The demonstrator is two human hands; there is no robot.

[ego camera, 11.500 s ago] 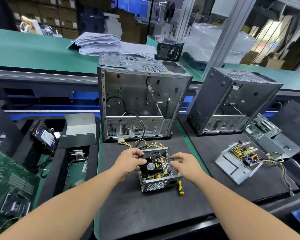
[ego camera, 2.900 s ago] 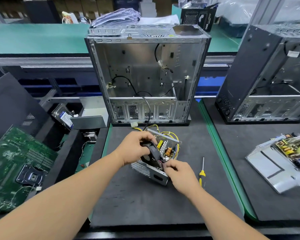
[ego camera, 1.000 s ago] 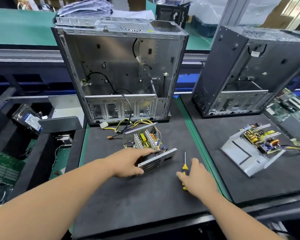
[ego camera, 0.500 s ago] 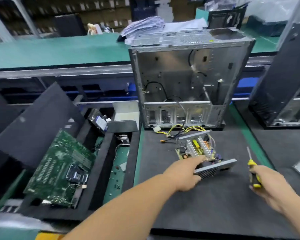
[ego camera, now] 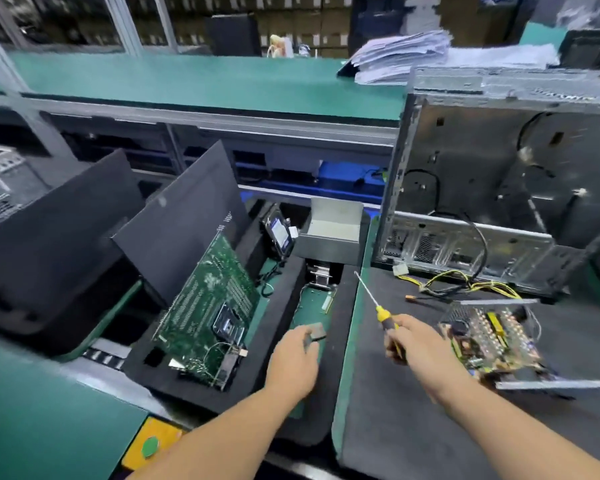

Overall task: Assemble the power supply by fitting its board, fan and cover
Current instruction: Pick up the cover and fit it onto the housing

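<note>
The open power supply (ego camera: 492, 344) lies tilted on the black mat (ego camera: 413, 427) at the right, its board and yellow parts exposed, with nothing touching it. Yellow cables (ego camera: 465, 287) run from it toward the case. My right hand (ego camera: 420, 351) grips a yellow-handled screwdriver (ego camera: 381, 315), shaft pointing up and left. My left hand (ego camera: 293, 362) reaches into a slot of the black foam tray (ego camera: 274, 327), fingertips at a small grey square piece (ego camera: 316, 331); whether it grips the piece is unclear. A grey metal cover (ego camera: 333, 233) stands behind the tray.
An open computer case (ego camera: 492, 188) stands at the back right. A green motherboard (ego camera: 208, 313) leans in the foam tray, with a hard drive (ego camera: 279, 233) behind it. Black foam panels (ego camera: 177, 223) rise at the left. Papers (ego camera: 402, 57) lie on the green shelf.
My left hand left the power supply and moved left into the foam tray. My right hand carried the screwdriver up and left. The view swung left.
</note>
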